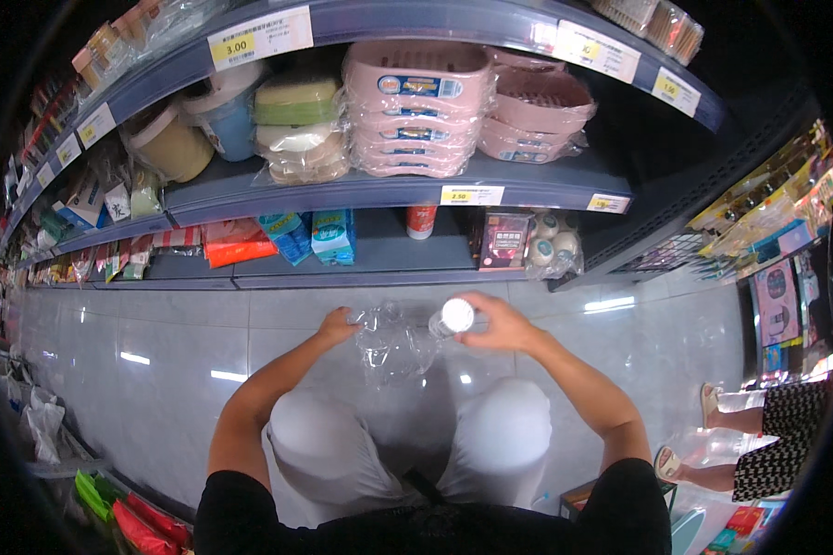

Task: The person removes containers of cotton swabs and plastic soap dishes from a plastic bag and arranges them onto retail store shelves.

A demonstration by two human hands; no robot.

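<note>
Above the floor in front of my knees, my left hand [338, 326] pinches the edge of a crumpled clear plastic bag [394, 350]. My right hand [501, 323] grips a small cylindrical container with a white ribbed cap [457, 316], cap facing up towards me. The container is beside the right side of the bag; whether they touch cannot be told. Beyond my hands, a red tube with a white cap [421, 222] stands on the bottom shelf [389, 262]. To its right are a dark charcoal box [504, 241] and a bag of white balls [554, 243].
Wrapped pink plastic baskets [416, 111] are stacked on the middle shelf, beside tubs and soap boxes [297, 104]. Blue packets [333, 237] lie below. At right, a person in patterned trousers [781, 444] stands near hanging goods. Red bags [146, 524] lie lower left.
</note>
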